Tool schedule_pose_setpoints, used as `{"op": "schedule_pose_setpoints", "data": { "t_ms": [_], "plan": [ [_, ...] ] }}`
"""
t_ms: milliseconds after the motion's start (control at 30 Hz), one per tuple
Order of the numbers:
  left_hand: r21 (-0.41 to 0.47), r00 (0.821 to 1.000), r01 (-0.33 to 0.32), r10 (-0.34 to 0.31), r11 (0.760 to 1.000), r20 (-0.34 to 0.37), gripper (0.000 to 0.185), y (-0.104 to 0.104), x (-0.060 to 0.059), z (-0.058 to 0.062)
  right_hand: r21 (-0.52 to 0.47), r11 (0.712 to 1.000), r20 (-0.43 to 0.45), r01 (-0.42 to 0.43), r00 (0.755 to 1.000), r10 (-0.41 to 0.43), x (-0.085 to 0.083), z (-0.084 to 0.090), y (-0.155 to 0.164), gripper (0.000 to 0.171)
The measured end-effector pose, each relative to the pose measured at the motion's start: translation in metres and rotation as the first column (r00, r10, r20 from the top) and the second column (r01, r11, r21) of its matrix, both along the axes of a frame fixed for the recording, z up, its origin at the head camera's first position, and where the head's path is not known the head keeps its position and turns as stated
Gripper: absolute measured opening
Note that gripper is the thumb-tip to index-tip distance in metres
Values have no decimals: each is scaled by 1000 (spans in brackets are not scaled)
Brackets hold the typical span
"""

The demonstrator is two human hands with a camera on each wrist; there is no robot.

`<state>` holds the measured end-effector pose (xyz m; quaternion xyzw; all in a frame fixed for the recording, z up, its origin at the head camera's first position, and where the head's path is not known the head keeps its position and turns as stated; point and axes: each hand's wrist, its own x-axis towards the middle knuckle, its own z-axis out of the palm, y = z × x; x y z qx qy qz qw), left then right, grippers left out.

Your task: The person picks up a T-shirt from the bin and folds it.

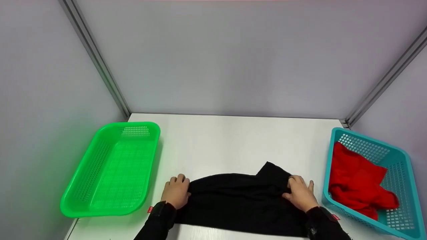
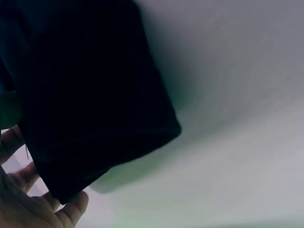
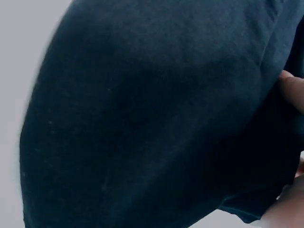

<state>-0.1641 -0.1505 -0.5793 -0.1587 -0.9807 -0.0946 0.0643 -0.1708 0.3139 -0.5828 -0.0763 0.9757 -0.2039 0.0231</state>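
Observation:
A black cloth [image 1: 240, 203] lies spread on the white table [image 1: 227, 140] near its front edge. My left hand [image 1: 176, 192] grips the cloth's left end, fingers curled over the fabric. My right hand [image 1: 300, 193] grips a bunched fold at the cloth's right end, where a corner points up and away. In the left wrist view the black cloth [image 2: 90, 104] hangs over my fingers [image 2: 71, 209]. The right wrist view is filled by the dark cloth [image 3: 152, 118], with a fingertip [image 3: 292, 90] at the right edge.
An empty green basket [image 1: 113, 170] sits at the table's left. A teal basket [image 1: 397, 173] at the right holds a red cloth [image 1: 360, 183]. Grey walls enclose the table on three sides.

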Motion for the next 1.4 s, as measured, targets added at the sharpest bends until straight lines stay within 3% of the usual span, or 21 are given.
{"op": "schedule_pose_setpoints", "data": {
  "t_ms": [167, 300, 367, 567, 767, 900, 1033, 1100, 1200, 1300, 1400],
  "plan": [
    [-18, 1000, 16, -16, 1000, -21, 33, 1, 0, 2, -17, 1000, -26, 26, 999, -27, 0, -3, -1, 39],
    [-4, 1000, 20, -20, 1000, -2, 38, 2, -3, 2, 19, 999, -13, 47, 999, -47, 0, -2, -4, 66],
    [-12, 1000, 25, -25, 1000, -8, 35, 3, -3, 1, 44, 997, -5, 56, 998, -56, -1, 0, -6, 70],
    [-22, 997, 49, -50, 999, -56, 30, 5, -4, 1, 36, 998, -94, 53, 994, -50, 0, 0, -11, 29],
    [-21, 996, 56, -57, 998, -73, 36, 5, -3, 1, 60, 998, -171, 20, 985, -10, 2, -4, -14, 41],
    [-17, 998, 52, -52, 999, -23, 30, 4, -2, 3, 103, 995, -185, 20, 983, 0, 0, -3, -14, 36],
    [32, 997, 10, -12, 999, 73, 22, 4, -1, 8, 16, 1000, -161, 8, 987, -5, -1, 2, -13, 47],
    [49, 996, -14, 9, 999, 94, 19, 5, -1, 11, -36, 999, -187, -7, 982, 0, -1, 4, -14, 42],
    [42, 998, -24, 21, 999, 58, 15, 6, 0, 13, -62, 996, -311, -63, 949, 41, -2, 6, -14, 30],
    [24, 1000, -13, 13, 1000, -15, 14, 8, -2, 15, -48, 987, -458, -151, 882, 112, -4, 4, -14, 47],
    [15, 999, -9, 9, 1000, -52, 14, 8, -4, 18, -38, 973, -549, -227, 818, 169, -6, 2, -12, 63]
  ]
}}
